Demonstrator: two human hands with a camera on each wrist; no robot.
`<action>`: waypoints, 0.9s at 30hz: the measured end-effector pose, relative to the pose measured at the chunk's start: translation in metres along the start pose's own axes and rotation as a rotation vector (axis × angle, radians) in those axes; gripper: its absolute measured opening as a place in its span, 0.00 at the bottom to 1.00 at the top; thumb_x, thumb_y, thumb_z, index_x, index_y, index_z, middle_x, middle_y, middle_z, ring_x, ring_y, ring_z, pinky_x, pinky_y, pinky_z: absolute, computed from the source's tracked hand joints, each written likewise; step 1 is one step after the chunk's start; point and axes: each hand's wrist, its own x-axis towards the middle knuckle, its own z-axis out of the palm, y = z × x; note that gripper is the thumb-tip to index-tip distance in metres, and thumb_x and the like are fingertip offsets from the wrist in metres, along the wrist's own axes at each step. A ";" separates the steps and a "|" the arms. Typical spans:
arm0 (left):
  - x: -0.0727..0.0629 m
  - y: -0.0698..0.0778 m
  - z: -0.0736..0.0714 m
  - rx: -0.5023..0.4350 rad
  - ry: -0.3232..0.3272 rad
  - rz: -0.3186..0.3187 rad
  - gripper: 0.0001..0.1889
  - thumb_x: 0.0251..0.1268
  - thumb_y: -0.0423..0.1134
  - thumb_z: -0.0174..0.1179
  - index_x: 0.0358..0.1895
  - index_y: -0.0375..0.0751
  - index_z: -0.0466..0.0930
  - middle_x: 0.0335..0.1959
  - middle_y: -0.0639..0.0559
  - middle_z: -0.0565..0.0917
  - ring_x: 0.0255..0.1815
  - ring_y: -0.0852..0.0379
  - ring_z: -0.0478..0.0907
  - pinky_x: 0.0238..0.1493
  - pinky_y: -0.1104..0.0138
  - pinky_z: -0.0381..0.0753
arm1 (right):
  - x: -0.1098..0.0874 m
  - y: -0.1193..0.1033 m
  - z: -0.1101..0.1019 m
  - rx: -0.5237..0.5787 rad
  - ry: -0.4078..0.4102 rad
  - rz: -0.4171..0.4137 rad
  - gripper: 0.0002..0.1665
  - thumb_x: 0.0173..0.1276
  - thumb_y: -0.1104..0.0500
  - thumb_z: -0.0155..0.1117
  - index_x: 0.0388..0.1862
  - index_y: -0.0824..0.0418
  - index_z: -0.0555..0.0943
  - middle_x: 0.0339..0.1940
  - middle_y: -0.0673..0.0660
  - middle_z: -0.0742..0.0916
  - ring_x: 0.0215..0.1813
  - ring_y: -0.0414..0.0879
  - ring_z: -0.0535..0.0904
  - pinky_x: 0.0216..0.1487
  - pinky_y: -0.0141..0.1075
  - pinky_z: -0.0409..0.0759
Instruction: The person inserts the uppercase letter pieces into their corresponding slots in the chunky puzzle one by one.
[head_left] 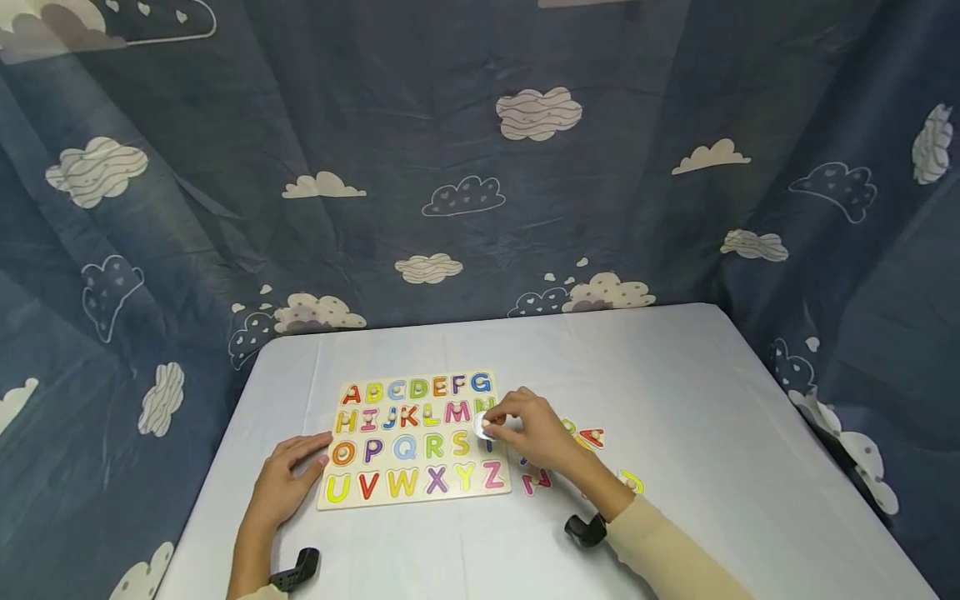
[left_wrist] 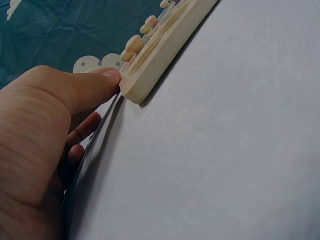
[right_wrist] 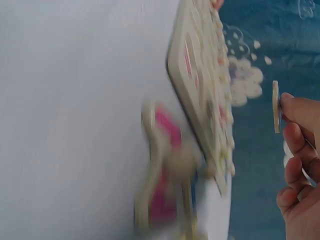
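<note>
A wooden alphabet puzzle board [head_left: 387, 457] with rows of coloured letters lies on the table. My left hand [head_left: 285, 475] rests at its left edge; in the left wrist view the thumb [left_wrist: 95, 87] touches the board's corner [left_wrist: 137, 90], fingers lying behind. Over the right end of the board, my right hand [head_left: 543, 433] pinches a small flat letter piece [head_left: 479, 427] between thumb and fingers. The right wrist view shows that piece [right_wrist: 276, 107] edge-on, raised, so its letter cannot be read.
Right of the board lie several loose letters, including a red A [head_left: 592, 437], a pink letter [head_left: 536, 482] and a yellow one [head_left: 632, 481], some partly behind the right arm. A white cloth [head_left: 735, 433] covers the table. A dark cloud-patterned curtain [head_left: 465, 133] hangs behind.
</note>
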 end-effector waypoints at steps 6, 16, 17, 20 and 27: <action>0.000 0.000 -0.002 -0.003 0.001 0.001 0.21 0.73 0.45 0.65 0.66 0.48 0.82 0.68 0.44 0.79 0.76 0.40 0.65 0.74 0.35 0.61 | 0.020 -0.016 0.035 0.013 -0.064 -0.041 0.07 0.69 0.51 0.74 0.45 0.48 0.91 0.33 0.38 0.85 0.41 0.45 0.77 0.42 0.31 0.74; -0.002 0.001 -0.004 -0.005 -0.011 -0.022 0.22 0.72 0.44 0.65 0.67 0.48 0.81 0.68 0.43 0.78 0.76 0.40 0.64 0.75 0.35 0.60 | 0.047 -0.036 0.075 0.014 -0.123 -0.049 0.08 0.70 0.50 0.73 0.45 0.47 0.91 0.39 0.42 0.90 0.41 0.41 0.77 0.44 0.30 0.72; -0.002 0.001 -0.004 -0.005 -0.011 -0.023 0.22 0.73 0.44 0.65 0.67 0.48 0.81 0.68 0.43 0.78 0.76 0.40 0.64 0.75 0.35 0.60 | 0.049 -0.038 0.078 0.015 -0.132 -0.044 0.08 0.69 0.50 0.73 0.45 0.47 0.92 0.39 0.42 0.90 0.41 0.40 0.77 0.44 0.30 0.72; -0.002 0.001 -0.004 -0.003 -0.012 -0.027 0.22 0.73 0.44 0.65 0.67 0.48 0.81 0.68 0.44 0.78 0.76 0.40 0.64 0.75 0.35 0.60 | 0.053 -0.044 0.087 0.011 -0.163 -0.032 0.08 0.69 0.49 0.73 0.44 0.46 0.92 0.37 0.40 0.89 0.40 0.38 0.75 0.43 0.29 0.72; -0.002 0.002 -0.003 -0.009 -0.017 -0.032 0.22 0.73 0.44 0.65 0.68 0.49 0.81 0.69 0.44 0.77 0.77 0.40 0.63 0.75 0.35 0.60 | 0.057 -0.050 0.102 0.015 -0.209 0.004 0.08 0.68 0.50 0.74 0.44 0.47 0.92 0.33 0.39 0.87 0.35 0.34 0.72 0.40 0.26 0.71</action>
